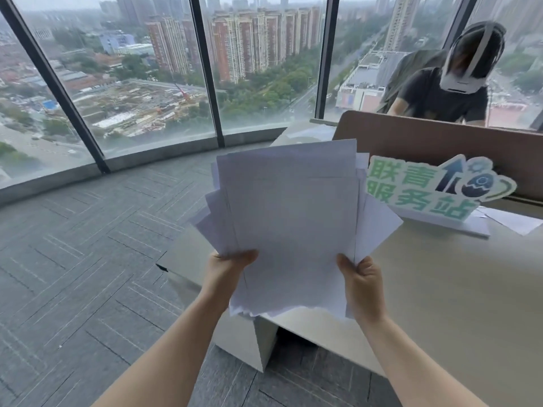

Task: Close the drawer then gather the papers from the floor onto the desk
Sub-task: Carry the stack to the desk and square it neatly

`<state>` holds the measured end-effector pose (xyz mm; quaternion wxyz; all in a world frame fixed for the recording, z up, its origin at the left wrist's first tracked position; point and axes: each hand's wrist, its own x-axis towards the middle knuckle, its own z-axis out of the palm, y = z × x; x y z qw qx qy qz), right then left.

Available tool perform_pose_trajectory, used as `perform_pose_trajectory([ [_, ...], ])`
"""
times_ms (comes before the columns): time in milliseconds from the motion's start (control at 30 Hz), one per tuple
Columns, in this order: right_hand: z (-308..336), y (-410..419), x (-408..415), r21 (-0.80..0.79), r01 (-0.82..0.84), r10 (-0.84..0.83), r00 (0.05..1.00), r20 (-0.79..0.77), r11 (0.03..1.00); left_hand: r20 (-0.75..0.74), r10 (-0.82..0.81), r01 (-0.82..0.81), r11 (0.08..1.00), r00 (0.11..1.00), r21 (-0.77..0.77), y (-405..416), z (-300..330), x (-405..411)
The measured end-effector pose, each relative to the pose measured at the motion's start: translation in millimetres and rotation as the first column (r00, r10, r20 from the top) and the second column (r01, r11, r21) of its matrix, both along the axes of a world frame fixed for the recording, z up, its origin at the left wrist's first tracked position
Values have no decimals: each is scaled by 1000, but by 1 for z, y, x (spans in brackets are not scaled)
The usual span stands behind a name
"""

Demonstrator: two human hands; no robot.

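A loose, fanned stack of white papers [291,218] is held upright in front of me, above the left end of the beige desk [440,283]. My left hand [227,270] grips the stack's lower left edge, thumb on the front sheet. My right hand [363,282] grips the lower right edge the same way. The sheets are uneven, with corners sticking out on both sides. The drawer is hidden behind the papers and my arms; only a white cabinet side [244,342] shows below the desk.
A green and white cut-out sign [426,192] stands on the desk, with loose white sheets [511,220] behind it. A brown partition [440,142] divides the desks; a person [446,89] in a headset bends behind it. Grey carpet [88,259] and floor-length windows lie left.
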<state>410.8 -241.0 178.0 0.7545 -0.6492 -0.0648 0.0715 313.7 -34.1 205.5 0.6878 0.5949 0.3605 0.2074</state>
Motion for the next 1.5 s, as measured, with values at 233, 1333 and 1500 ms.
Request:
perform_pose_trajectory([
  [233,5,-40,33,-25,111,-109,993,44,994,51,-74,74,997,996,-16,-27,-3,63],
  [1333,-18,-72,59,121,522,-518,853,-64,844,195,-457,475,879,868,-52,-24,-45,137],
  [1500,-9,-71,65,141,631,-615,775,-141,763,200,-459,487,865,866,-123,-24,-47,143],
])
